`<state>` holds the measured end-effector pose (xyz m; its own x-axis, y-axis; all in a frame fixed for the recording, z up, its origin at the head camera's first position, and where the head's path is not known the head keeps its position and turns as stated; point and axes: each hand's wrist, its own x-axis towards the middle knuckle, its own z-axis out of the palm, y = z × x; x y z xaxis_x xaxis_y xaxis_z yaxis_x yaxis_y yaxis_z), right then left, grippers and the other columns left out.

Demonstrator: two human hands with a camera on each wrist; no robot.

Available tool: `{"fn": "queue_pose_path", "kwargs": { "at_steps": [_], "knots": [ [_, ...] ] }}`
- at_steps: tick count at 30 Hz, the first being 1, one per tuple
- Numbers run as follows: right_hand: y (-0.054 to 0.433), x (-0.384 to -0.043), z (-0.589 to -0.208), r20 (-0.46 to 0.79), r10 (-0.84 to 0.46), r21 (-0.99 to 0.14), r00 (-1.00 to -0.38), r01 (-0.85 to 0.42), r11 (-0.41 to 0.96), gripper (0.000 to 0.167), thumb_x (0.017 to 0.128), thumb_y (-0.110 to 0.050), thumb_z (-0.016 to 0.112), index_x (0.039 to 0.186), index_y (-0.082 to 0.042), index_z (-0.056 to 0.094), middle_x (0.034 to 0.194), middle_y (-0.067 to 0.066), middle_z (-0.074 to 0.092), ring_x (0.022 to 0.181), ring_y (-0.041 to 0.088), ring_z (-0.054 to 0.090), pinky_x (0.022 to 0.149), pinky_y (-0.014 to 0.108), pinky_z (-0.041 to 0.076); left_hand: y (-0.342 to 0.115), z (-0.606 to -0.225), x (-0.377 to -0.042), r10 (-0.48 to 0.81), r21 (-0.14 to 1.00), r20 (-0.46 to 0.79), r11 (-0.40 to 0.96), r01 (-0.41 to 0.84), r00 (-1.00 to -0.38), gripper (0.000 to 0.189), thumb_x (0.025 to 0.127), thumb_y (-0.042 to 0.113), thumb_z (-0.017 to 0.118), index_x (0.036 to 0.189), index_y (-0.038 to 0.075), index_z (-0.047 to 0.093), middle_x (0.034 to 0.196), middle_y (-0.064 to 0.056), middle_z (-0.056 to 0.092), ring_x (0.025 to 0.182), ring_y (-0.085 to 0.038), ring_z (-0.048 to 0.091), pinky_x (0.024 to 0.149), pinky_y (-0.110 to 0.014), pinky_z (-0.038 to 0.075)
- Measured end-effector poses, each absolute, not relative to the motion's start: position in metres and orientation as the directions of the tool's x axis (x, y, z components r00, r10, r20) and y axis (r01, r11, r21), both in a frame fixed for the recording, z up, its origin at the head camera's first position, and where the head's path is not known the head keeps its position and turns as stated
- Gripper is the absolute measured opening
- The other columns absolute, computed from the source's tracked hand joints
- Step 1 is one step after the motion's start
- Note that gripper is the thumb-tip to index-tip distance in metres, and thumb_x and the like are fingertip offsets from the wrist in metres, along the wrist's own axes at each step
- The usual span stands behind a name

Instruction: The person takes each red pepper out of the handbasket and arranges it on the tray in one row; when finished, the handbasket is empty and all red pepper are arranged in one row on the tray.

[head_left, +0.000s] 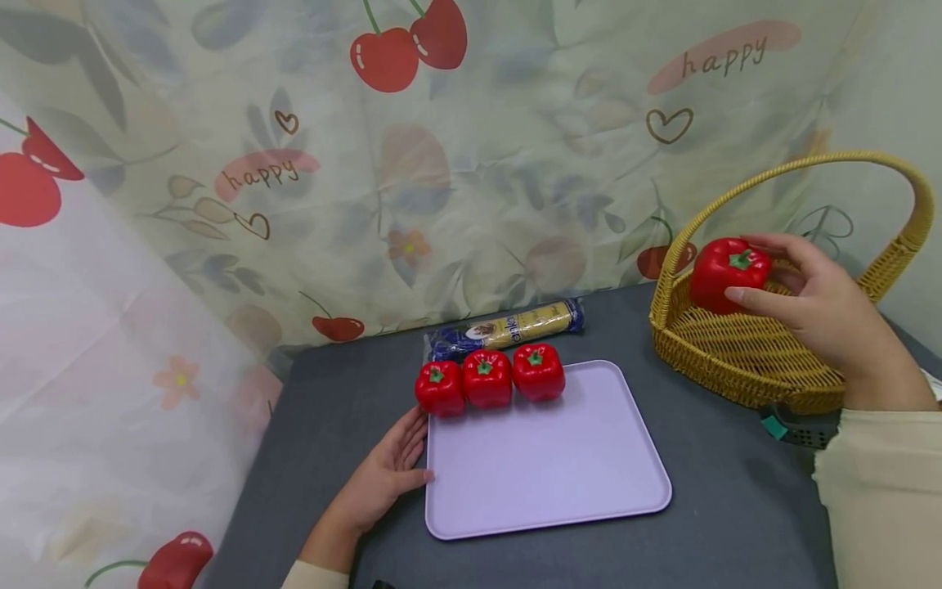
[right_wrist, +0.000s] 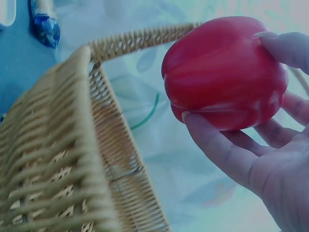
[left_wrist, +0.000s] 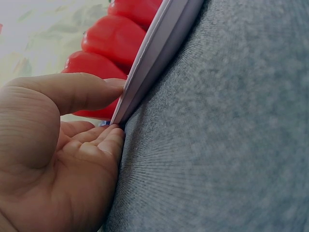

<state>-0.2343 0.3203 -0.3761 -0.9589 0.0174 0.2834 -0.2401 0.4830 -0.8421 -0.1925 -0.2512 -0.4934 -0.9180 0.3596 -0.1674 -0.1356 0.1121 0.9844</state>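
My right hand (head_left: 832,315) holds a red bell pepper (head_left: 728,274) with a green stem, fingers and thumb around its sides. It is raised over the wicker basket (head_left: 743,384). In the right wrist view the pepper (right_wrist: 222,72) shows its smooth side, beside the basket's woven wall (right_wrist: 53,145). At the left edge of the lilac tray (head_left: 545,474) is my left hand (head_left: 383,474), its fingers extended along the side. The left wrist view shows that thumb (left_wrist: 91,92) touching the tray rim (left_wrist: 149,58). Three more red peppers (head_left: 487,380) sit in a row along the tray's far edge.
Behind the tray lies a clear-and-blue wrapped package (head_left: 515,327) with yellow contents. The basket's tall arched handle (head_left: 809,164) rises at the right. A printed curtain (head_left: 478,204) hangs behind the dark grey table (head_left: 331,417).
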Motion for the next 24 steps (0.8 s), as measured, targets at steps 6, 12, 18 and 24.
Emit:
{"fn": "queue_pose_path", "kwargs": {
  "at_steps": [6, 12, 18, 24],
  "knots": [
    [0.307, -0.227, -0.366, 0.329, -0.025, -0.838, -0.944, -0.304, 0.454, 0.073, 0.105, -0.015, 0.076, 0.167, -0.014, 0.038, 0.156, 0.015, 0.042, 0.130, 0.019, 0.051, 0.083, 0.008, 0.053, -0.252, -0.494, -0.193, 0.359, 0.984, -0.165, 0.118, -0.131, -0.919, 0.104, 0.094, -0.009, 0.078, 0.175, 0.013, 0.017, 0.179, -0.008, 0.019, 0.163, -0.026, 0.021, 0.124, -0.031, 0.027],
    [0.292, -0.222, -0.358, 0.362, -0.049, -0.810, -0.931, -0.340, 0.477, 0.074, 0.103, -0.008, 0.077, 0.166, -0.013, 0.039, 0.156, 0.012, 0.042, 0.127, 0.016, 0.049, 0.082, 0.008, 0.053, -0.251, -0.493, -0.193, 0.356, 0.984, -0.168, 0.122, -0.133, -0.919, 0.103, 0.094, -0.009, 0.077, 0.175, 0.012, 0.017, 0.179, -0.008, 0.019, 0.163, -0.026, 0.021, 0.124, -0.032, 0.027],
    [0.280, -0.219, -0.352, 0.379, -0.098, -0.816, -0.920, -0.382, 0.434, 0.078, 0.098, 0.002, 0.079, 0.165, -0.012, 0.040, 0.155, 0.007, 0.042, 0.127, 0.017, 0.050, 0.080, 0.013, 0.057, -0.251, -0.493, -0.193, 0.349, 0.982, -0.172, 0.129, -0.135, -0.921, 0.103, 0.094, -0.009, 0.077, 0.175, 0.012, 0.017, 0.179, -0.008, 0.020, 0.163, -0.026, 0.021, 0.124, -0.032, 0.026],
    [0.264, -0.219, -0.351, 0.353, -0.167, -0.838, -0.921, -0.391, 0.382, 0.081, 0.096, 0.005, 0.080, 0.164, -0.012, 0.040, 0.154, 0.006, 0.044, 0.129, 0.022, 0.051, 0.082, 0.019, 0.061, -0.251, -0.492, -0.192, 0.349, 0.982, -0.171, 0.133, -0.133, -0.921, 0.103, 0.094, -0.009, 0.077, 0.175, 0.013, 0.018, 0.179, -0.007, 0.020, 0.163, -0.026, 0.022, 0.124, -0.032, 0.027]
  ]
}}
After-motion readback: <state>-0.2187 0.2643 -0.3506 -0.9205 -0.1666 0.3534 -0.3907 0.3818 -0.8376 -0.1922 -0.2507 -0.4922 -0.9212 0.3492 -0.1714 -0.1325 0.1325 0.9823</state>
